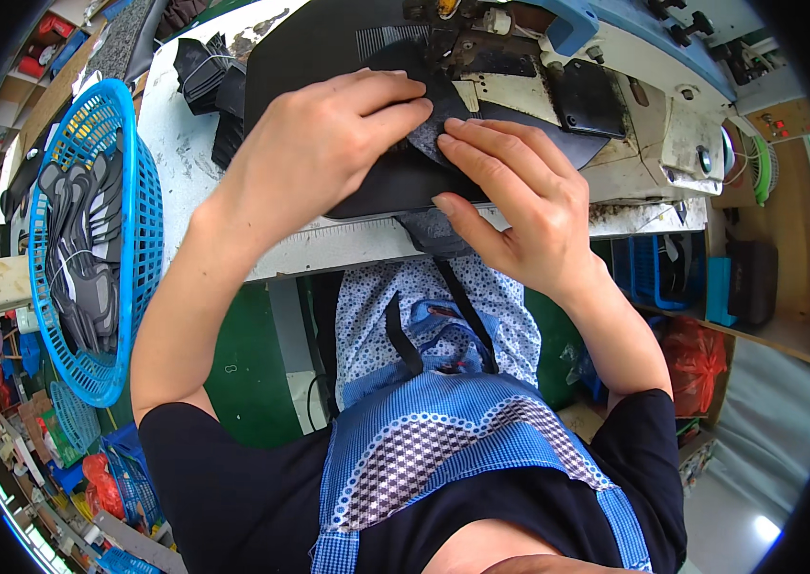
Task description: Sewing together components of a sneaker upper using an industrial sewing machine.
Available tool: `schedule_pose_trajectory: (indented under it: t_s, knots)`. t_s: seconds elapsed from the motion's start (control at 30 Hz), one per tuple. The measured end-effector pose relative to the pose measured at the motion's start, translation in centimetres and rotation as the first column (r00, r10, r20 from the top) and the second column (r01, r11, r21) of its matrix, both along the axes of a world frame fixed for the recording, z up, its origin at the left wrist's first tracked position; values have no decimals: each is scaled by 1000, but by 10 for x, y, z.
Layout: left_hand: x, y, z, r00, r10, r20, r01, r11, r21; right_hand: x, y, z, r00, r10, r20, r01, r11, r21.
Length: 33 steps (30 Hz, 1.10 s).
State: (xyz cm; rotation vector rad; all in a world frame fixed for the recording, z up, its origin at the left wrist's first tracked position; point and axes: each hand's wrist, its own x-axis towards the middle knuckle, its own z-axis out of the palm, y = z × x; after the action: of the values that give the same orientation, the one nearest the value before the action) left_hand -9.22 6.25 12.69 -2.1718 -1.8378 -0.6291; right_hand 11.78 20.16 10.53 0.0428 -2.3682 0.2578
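A dark grey fabric piece (432,113) lies beneath the sewing machine's head, between my two hands. My left hand (328,139) has its fingers bent and closed on the left part of that piece; its thumb is hidden. With fingers stretched out, my right hand (531,196) rests its fingertips on the piece's right edge, thumb held apart. Another grey fabric piece (432,232) hangs over the table's near edge, just below the hands. The sewing machine (520,57) stands at the upper right of my hands, its needle area partly blocked from sight.
At left, a blue plastic basket (142,220) holds many dark grey shaped pieces. Tied black pieces (204,78) lie on the white worktable (175,158). A smaller blue basket (636,273) sits below the table at right, near a red plastic bag (694,364).
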Motion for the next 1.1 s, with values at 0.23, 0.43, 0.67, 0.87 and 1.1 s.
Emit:
schedule_pose_trajectory:
  t_s: [0.23, 0.43, 0.67, 0.87, 1.1]
  knots:
    - [-35, 9, 0, 994, -100, 35, 101, 994, -31, -13, -11, -2, 999, -50, 6, 50, 998, 41]
    - [-52, 17, 4, 995, -103, -3, 103, 994, -41, -21, -19, -1, 996, -91, 24, 90, 995, 44]
    - [-47, 19, 2, 973, -10, -232, 20, 999, 41, -27, -16, -1, 991, -126, 51, 126, 992, 3]
    - [-35, 22, -5, 944, 135, -301, -116, 990, 82, -26, -13, -5, 988, -153, 25, 152, 988, 29]
    - [-66, 28, -7, 970, 177, -168, -157, 979, 127, -20, -4, -11, 981, 69, -181, -65, 997, 30]
